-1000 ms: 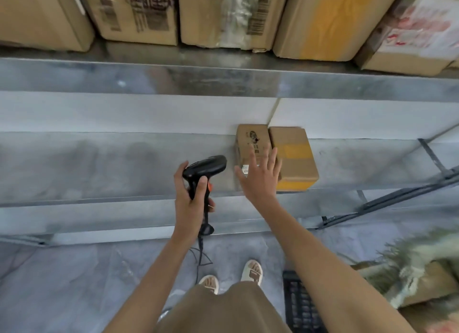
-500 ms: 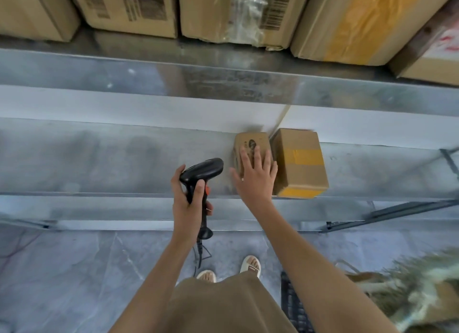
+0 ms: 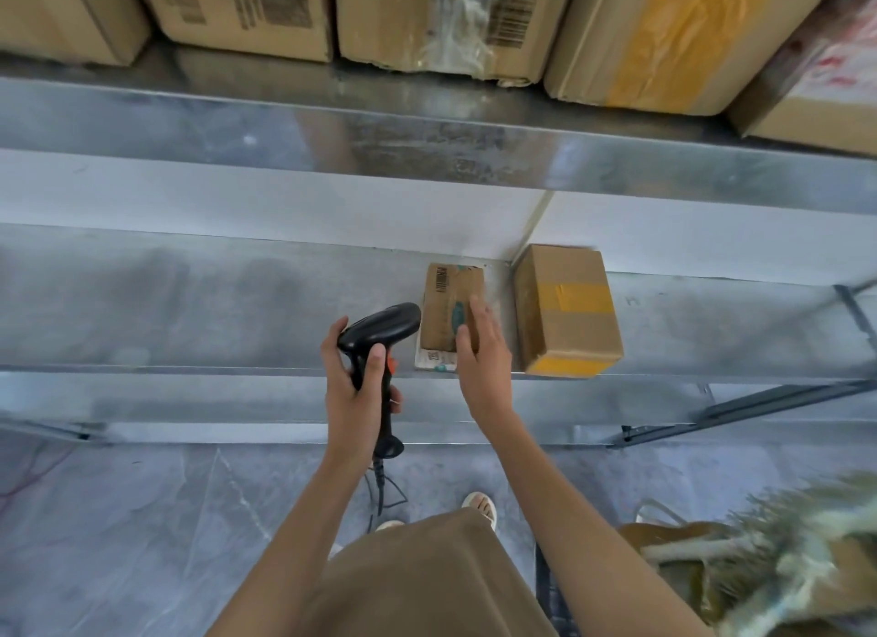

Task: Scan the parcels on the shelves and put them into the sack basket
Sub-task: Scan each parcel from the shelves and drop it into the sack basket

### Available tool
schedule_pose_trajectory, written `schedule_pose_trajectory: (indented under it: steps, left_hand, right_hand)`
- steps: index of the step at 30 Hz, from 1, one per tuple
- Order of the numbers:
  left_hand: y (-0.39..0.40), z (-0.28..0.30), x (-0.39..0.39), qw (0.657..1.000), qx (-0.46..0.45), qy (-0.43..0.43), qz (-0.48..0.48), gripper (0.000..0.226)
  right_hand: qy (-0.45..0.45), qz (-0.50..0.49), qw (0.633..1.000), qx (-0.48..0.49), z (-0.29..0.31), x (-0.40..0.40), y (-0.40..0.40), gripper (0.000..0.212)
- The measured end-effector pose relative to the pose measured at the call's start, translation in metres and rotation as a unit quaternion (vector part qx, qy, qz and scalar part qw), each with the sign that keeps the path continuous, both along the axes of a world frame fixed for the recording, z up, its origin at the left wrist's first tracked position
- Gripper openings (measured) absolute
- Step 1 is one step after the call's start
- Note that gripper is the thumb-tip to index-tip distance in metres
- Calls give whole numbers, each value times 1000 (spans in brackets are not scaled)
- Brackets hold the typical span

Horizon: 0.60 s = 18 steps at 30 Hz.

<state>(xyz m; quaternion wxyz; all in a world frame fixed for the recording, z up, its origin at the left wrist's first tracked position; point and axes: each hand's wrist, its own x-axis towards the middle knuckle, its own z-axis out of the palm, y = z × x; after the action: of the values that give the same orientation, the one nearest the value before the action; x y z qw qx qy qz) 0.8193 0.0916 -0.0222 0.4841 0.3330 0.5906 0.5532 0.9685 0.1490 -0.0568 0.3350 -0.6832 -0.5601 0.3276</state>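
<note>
A small flat cardboard parcel (image 3: 443,304) lies on the lower metal shelf (image 3: 190,304), barcode on its top face near the far end. My right hand (image 3: 484,361) rests against its right side, with straight fingers and the thumb lying on the top. My left hand (image 3: 353,399) grips a black handheld scanner (image 3: 379,325) whose head points at the parcel's left edge. The scanner's cable hangs down toward the floor. A blurred sack basket (image 3: 783,556) shows at the bottom right.
A larger box with yellow tape (image 3: 564,313) stands just right of the small parcel. Several big cartons (image 3: 436,19) fill the upper shelf. A dark crate (image 3: 550,589) sits on the grey floor by my feet.
The small parcel has been tipped from upright to lying flat, so its barcode face now shows. My right hand has slid to its right side. The scanner has barely moved.
</note>
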Motion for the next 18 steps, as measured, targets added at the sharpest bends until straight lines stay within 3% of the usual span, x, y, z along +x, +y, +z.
schedule_pose_trajectory:
  steps: [2,5,11,15,18]
  left_hand:
    - [-1,0,-2,1000,2,2,2,45]
    - [-3,0,-6,1000,-2,4,9,44]
    - [-6,1,-11,1000,-3,4,16,44]
    - [-9,2,-15,1000,-8,-3,24,42]
    - [-11,2,-19,999,-3,-12,31,42]
  right_hand:
    - [-43,7,999,-18,3,-5,3,49]
    - [-200,22,979,-18,13,-14,10,50]
    - [-335,71,933,-112,22,-38,31,80]
    - [-312,32,945,-90,22,-37,30,72]
    - [-206,-19,977,-57,20,-23,22,67]
